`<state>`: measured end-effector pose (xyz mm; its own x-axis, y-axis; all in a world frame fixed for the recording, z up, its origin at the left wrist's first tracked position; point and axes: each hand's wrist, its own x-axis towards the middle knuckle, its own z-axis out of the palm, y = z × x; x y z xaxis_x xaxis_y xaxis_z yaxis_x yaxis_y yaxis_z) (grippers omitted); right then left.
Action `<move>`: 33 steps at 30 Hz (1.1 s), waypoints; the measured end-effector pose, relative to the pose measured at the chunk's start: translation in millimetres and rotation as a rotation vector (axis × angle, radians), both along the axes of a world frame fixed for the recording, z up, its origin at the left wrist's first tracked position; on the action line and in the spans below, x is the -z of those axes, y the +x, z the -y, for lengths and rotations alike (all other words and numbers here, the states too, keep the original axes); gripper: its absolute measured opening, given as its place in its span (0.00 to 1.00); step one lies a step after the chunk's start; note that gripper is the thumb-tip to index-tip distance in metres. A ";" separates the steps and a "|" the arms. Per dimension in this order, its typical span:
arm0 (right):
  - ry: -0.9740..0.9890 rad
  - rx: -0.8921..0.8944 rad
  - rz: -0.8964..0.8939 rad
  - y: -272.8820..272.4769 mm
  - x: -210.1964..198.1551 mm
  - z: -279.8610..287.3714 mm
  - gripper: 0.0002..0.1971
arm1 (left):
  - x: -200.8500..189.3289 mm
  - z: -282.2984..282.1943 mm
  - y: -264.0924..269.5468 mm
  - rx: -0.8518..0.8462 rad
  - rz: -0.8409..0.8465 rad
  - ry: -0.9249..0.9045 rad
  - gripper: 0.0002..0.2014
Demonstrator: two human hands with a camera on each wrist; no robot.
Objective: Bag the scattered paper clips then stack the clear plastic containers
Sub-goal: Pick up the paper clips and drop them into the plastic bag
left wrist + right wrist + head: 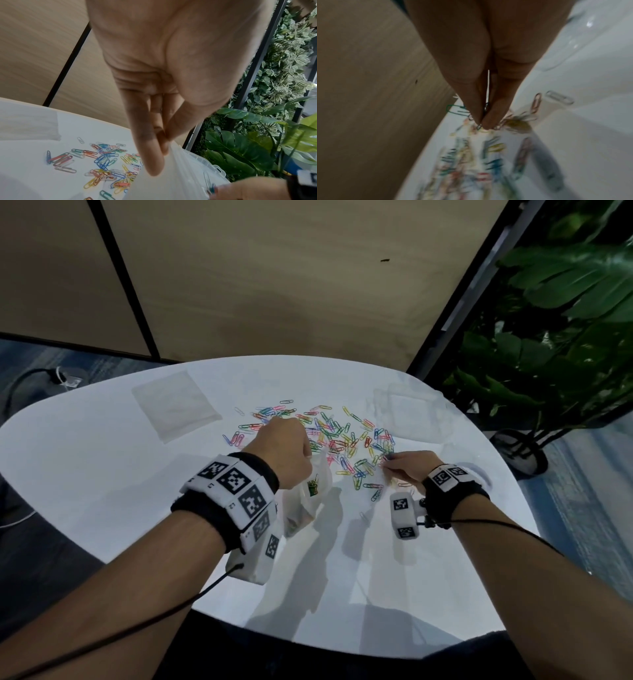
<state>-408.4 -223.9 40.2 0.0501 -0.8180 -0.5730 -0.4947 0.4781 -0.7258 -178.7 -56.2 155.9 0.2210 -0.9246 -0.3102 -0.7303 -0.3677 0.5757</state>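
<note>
Step in hand: bagging, early by my reading. Clips (pixel 329 436) lie in a wide multicoloured scatter across the centre of the desk (pixel 102 474), far too many to count; well over fifty by eye.

Left hand (pixel 286 455), centre of the head view, pinches the top edge of one bag (pixel 308 498) between thumb and fingers (pixel 150 155), so the bag hangs toward the desk. A few clips seem to sit low in the bag, though the film blurs them.

Right hand (pixel 407 469), right of centre, is down at the near right edge of the scatter. Right wrist view shows thumb and fingertips (pixel 473 105) closed on at least one clip; exact count hidden by blur.

Next move, as I judge it: carry the pinched clips left to the bag mouth and drop them in. That calls for the left hand to hold the mouth open wide enough, and for a firm pinch, since the clips are thin and could slip.

Counts:
- bag in hand: 1
- flat clear piece (pixel 176 405), upper left of the desk: 1; spare bag or lid, cannot tell
- clear container (pixel 407 412), upper right of the desk: at least 1; transparent walls make a firm count impossible
- plant (pixel 565 320), right edge: 1

Stacking not yet begun.
</note>
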 end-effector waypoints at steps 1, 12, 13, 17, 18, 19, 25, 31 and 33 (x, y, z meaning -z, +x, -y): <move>0.069 0.102 0.230 6.7 -9.4 -5.4 0.10 | -0.1 0.1 -0.3 -0.006 -0.010 0.000 0.13; -0.102 -0.283 0.249 85.7 -51.9 -109.0 0.14 | -1.6 -0.5 -10.9 -0.022 -0.011 -0.024 0.10; -0.276 -0.378 0.073 90.3 -50.3 -113.9 0.12 | -1.3 -0.8 -11.6 -0.023 -0.016 -0.028 0.10; -0.598 -0.596 -0.176 100.6 -60.2 -119.0 0.11 | 2.2 0.9 -10.5 -0.029 -0.015 -0.043 0.12; -0.609 -0.668 -0.223 101.2 -64.8 -117.1 0.11 | 3.0 1.4 -9.4 -0.035 -0.018 -0.042 0.13; -0.591 -0.748 -0.260 100.6 -69.5 -114.7 0.12 | 2.9 1.6 -8.5 -0.044 -0.023 -0.041 0.13; -0.342 -0.439 0.084 75.0 -74.7 -76.2 0.12 | 2.9 0.7 0.2 -0.076 -0.034 -0.040 0.13; -0.081 -0.551 -0.982 13.2 -6.8 -38.7 0.27 | 2.6 -4.2 7.6 -0.076 -0.014 -0.035 0.13; -0.068 -0.551 -1.023 13.2 9.2 -40.5 0.26 | 3.8 -4.6 8.7 -0.075 -0.010 -0.028 0.14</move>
